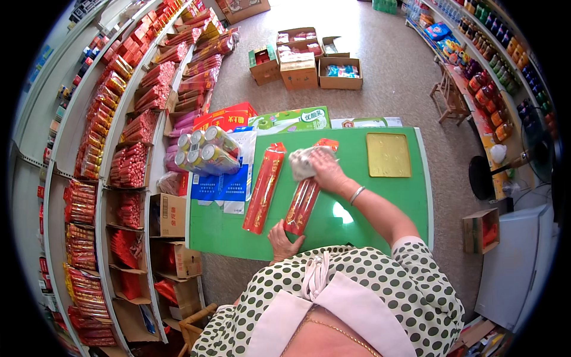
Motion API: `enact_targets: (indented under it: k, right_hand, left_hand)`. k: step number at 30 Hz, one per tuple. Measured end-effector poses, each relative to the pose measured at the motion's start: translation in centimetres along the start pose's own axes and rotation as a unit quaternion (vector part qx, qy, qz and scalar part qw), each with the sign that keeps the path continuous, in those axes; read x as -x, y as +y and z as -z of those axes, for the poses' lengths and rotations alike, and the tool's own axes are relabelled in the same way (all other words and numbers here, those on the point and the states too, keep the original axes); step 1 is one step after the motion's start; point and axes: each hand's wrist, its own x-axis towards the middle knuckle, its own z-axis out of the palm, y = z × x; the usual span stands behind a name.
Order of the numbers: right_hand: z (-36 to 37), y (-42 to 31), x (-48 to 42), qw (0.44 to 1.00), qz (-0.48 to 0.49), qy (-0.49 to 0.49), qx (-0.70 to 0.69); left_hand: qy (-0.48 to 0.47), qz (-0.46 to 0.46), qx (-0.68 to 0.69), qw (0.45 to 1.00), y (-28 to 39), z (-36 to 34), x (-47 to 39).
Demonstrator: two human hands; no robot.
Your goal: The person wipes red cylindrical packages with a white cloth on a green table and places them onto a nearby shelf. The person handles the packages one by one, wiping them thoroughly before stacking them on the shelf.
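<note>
On a green-topped table lie two long red packets in clear film. My right hand presses a crumpled whitish cloth onto the upper part of the right packet. The bottom end of that same packet is held by my left hand, with thumb and fingers around it. The left packet lies beside it, slightly tilted, touched by neither hand. A yellow square tray or lid rests near the table's far right corner.
A shrink-wrapped pack of cans stands on flattened blue and white cardboard at the left. Open cartons are on the floor beyond the table. Shelves of red packets line the left; bottle shelves and a wooden stool are right.
</note>
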Motion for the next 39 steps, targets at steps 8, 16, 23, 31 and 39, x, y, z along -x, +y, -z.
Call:
enact_targets:
  k: [8, 16, 23, 31, 39]
  right_hand:
    - [-1.4, -6.3, 5.8, 0.995, 0.094, -0.008, -0.038]
    - [0.0, -8.3, 6.1, 0.973, 0.179, -0.108, -0.099]
    - [-0.6, 0.5, 1.1, 0.995, -0.069, 0.075, -0.006]
    - [-2.9, -10.5, 9.6, 0.971, 0.193, -0.073, -0.121]
    - [-0.4, -6.4, 13.3, 0.943, 0.065, -0.049, -0.324]
  left_hand:
    - [0.007, 0.14, 0.223, 0.965, -2.1, -0.7, 0.1]
    - [0.056, 0.264, 0.462, 0.845, -2.3, 1.5, -2.7]
    - [0.03, 0.288, 0.442, 0.849, -0.9, 1.9, -2.3]
    - [0.08, 0.287, 0.45, 0.842, -1.6, 2.4, -5.1]
    - [-0.069, 0.118, 0.221, 0.965, -2.0, 0.3, -8.2]
